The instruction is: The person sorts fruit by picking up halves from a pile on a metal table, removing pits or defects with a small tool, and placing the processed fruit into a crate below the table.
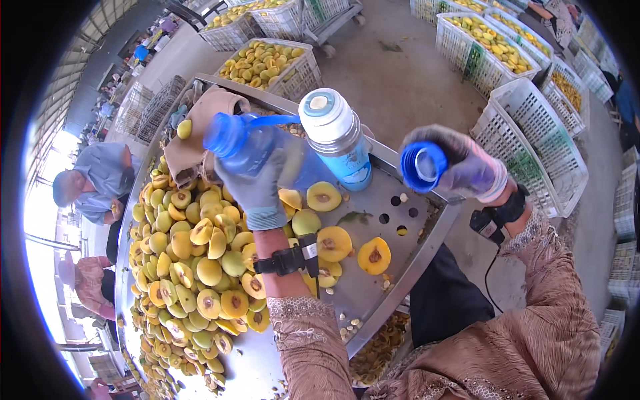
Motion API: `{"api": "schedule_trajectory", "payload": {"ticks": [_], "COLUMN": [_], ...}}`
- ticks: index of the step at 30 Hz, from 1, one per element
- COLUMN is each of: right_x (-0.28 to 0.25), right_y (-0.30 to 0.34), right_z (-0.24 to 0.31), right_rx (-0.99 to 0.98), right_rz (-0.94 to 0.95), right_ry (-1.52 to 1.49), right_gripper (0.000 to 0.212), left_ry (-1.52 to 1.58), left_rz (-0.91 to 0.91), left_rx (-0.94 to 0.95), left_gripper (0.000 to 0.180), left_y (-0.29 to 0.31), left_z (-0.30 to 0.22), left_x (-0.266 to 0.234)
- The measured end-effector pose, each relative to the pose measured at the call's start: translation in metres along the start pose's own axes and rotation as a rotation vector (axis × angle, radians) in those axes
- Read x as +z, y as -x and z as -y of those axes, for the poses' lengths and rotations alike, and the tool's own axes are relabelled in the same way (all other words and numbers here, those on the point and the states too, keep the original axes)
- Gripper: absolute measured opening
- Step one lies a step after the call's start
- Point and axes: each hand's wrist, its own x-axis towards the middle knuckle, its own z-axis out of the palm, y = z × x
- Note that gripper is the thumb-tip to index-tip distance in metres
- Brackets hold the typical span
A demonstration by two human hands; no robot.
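My left hand (253, 183), in a grey glove, is closed around a translucent blue bottle (300, 163). The bottle lies tilted over the metal table, its neck toward the left and a blue strap at its top; motion blurs it. In my gloved right hand (463, 160) is a round blue cap (423, 165), held off the table's right edge with its hollow side showing. Between the hands stands a thermos flask (340, 140) with a white top and a light blue lower body. Cut yellow fruit halves (333, 243) lie below my left hand.
A large heap of halved fruit (207, 273) covers the table's left side. A brown cloth (193, 143) lies at the far corner. Holes (399, 215) pierce the metal top. Fruit crates (490, 47) and a white crate (527, 143) stand beyond. Two people (103, 180) work at left.
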Motion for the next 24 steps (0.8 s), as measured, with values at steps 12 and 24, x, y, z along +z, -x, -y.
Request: {"api": "schedule_trajectory", "payload": {"ticks": [12, 24], "right_x": [0.037, 0.118], "right_y": [-0.005, 0.051], "right_z": [-0.057, -0.002], "right_rx": [0.177, -0.08], "right_rz": [0.121, -0.058], "right_ry": [0.868, 0.763], "right_gripper": [0.058, 0.068], "left_ry": [-0.047, -0.184], "left_rz": [0.006, 0.056], "left_rx": [0.322, 0.167], "left_gripper": [0.075, 0.109], "left_y": [0.034, 0.149], "left_z": [-0.101, -0.188], "left_x": [-0.033, -0.05]}}
